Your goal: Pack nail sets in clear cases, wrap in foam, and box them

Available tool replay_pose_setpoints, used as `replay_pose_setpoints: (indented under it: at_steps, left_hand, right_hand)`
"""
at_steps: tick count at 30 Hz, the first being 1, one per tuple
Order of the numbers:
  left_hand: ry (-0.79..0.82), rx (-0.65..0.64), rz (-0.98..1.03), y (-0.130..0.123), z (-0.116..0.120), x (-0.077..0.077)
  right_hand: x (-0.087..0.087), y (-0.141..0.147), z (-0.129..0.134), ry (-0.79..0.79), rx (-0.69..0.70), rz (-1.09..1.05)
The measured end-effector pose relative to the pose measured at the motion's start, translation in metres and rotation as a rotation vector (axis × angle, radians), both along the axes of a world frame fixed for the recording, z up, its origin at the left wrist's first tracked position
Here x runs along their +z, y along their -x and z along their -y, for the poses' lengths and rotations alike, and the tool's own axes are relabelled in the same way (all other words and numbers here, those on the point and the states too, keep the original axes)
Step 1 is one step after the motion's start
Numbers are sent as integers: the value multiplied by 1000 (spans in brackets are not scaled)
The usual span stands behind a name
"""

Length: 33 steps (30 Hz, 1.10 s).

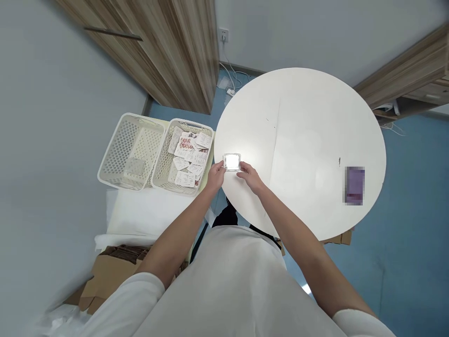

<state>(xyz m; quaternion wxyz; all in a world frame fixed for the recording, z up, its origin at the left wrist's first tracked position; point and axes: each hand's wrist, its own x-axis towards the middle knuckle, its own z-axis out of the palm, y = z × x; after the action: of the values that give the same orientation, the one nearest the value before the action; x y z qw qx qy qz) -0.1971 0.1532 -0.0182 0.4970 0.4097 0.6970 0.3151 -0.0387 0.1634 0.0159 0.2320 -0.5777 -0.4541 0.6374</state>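
Note:
A small flat rectangular case with clear edges and a bright white middle point(232, 162) is at the left edge of the white round table point(315, 126). My left hand point(215, 177) grips its left side with the fingers closed. On the opposite side, my right hand point(250, 177) has its fingertips at the case's right edge, the thumb a little lower. Glare on the case hides what it contains. Left of the table, a white plastic basket point(157, 161) holds several printed cards point(189, 154), some with reddish pictures.
Beside the card basket stands another white basket point(115, 135) with a clear item point(135, 166) inside. A pixelated purple object point(355, 185) lies on the table's right. Cardboard boxes point(108, 267) are at lower left. Cables point(231, 77) run along the floor behind the table, near a wood-grain cabinet point(182, 47).

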Motion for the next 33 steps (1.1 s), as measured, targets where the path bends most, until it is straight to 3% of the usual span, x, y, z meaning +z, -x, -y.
replay_pose_setpoints:
  at_steps: [5, 14, 19, 25, 33]
  left_hand:
    - [-44, -18, 47, -27, 14, 3]
    - [-34, -266, 110, -126, 65, 19]
    - [-56, -346, 79, -169, 85, 20]
    - [-28, -362, 4, -201, 102, 19]
    - [-20, -291, -88, -216, 115, 12]
  right_hand:
    - [5, -34, 22, -29, -76, 29]
    - [10, -159, 89, -87, -82, 106]
    - [8, -207, 115, -89, 3, 119]
    - [-3, -239, 128, -126, 112, 119]
    - [-18, -247, 132, -147, 226, 169]
